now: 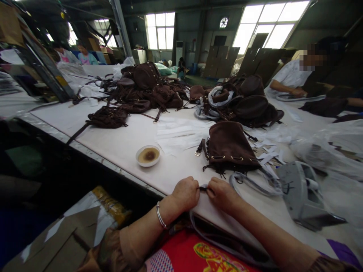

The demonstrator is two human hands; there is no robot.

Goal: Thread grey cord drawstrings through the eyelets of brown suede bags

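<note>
My left hand [187, 192] and my right hand [222, 194] are both closed, close together above the table's front edge. Between their fingers runs a short stretch of dark strap [203, 187]. A strap wrapped in clear film [255, 185] curves over the table past my right hand, and a film-covered length hangs in a loop below my hands; how these join the piece I hold is hidden. Just beyond my right hand lies a dark brown drawstring bag [231, 145] with metal eyelets and a buckle strap.
Left of the bag stands a white bowl [148, 156] of brownish stuff. A grey tape dispenser [304, 194] sits to the right, near crumpled plastic [331, 147]. Piles of brown bags [147, 88] and white strips [181, 134] lie farther back. A co-worker [295, 75] works across at right.
</note>
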